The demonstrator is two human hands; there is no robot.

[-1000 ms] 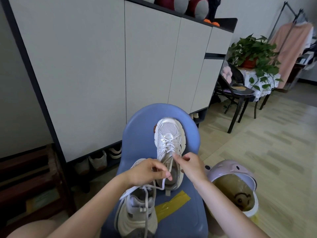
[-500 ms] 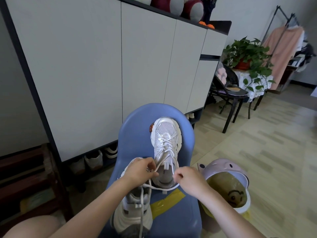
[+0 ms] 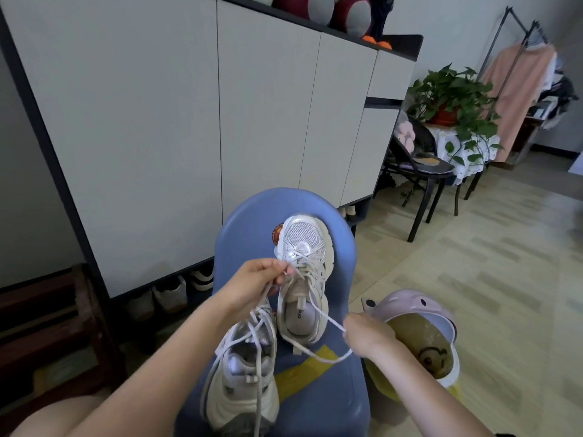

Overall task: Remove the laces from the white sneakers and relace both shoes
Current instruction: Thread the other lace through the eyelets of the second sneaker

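Both white sneakers (image 3: 301,279) crowd the blue chair (image 3: 315,398) seat (little bare edge left) — left hand (image 3: 255,282) and right hand (image 3: 366,337) each pinch the lace (image 3: 318,313); a pink tub (image 3: 419,335) stands just right of the chair.

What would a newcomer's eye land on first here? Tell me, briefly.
Two white sneakers on a blue chair: the far sneaker mid-seat, the near sneaker at the front edge. The left hand and right hand each pinch the far sneaker's lace, pulled out between them.
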